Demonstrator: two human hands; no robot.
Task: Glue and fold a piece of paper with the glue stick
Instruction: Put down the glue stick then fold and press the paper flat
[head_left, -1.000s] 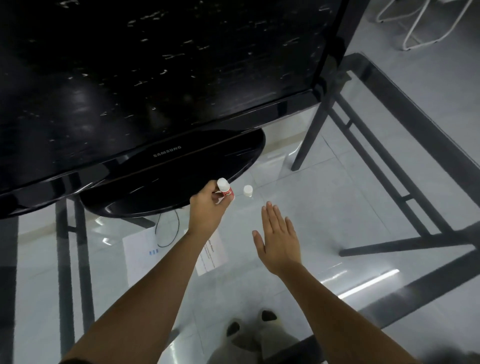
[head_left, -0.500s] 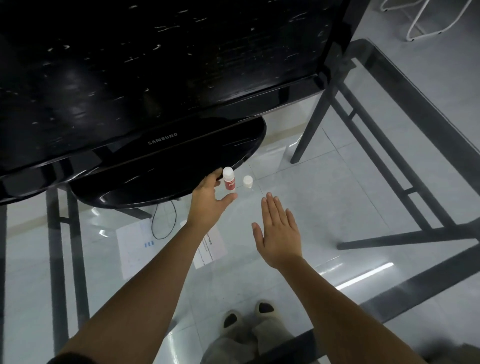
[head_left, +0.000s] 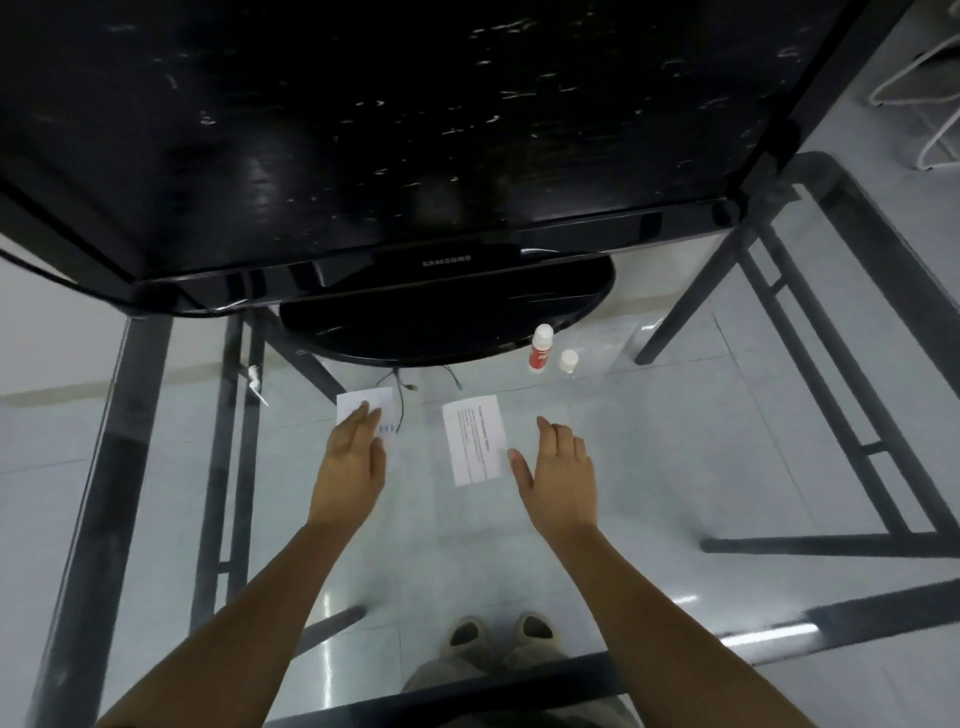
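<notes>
1. We read the glue stick (head_left: 540, 349) as set aside. It stands upright on the glass desk (head_left: 649, 467) just in front of the monitor base (head_left: 447, 325), with its white cap (head_left: 569, 359) resting apart beside it. It looks uncapped and ready, out of the way of both hands.
2. Two pieces of paper lie flat on the glass. The printed paper (head_left: 475, 439) sits between our hands, and the smaller paper (head_left: 363, 408) lies to the left. We judge them laid within easy reach for gluing and folding.
3. Our left hand (head_left: 350, 457) lies palm down, its fingers (head_left: 358, 418) held loosely together and extended. The tips overlap the near edge of the smaller paper; whether they press it we cannot tell.
4. Our right hand (head_left: 558, 475) hovers just beside the printed paper, thumb (head_left: 519, 467) near its right edge, fingers slightly spread and relaxed. It grasps nothing.
5. Neither hand has the glue stick, so gluing appears not yet begun.
</notes>
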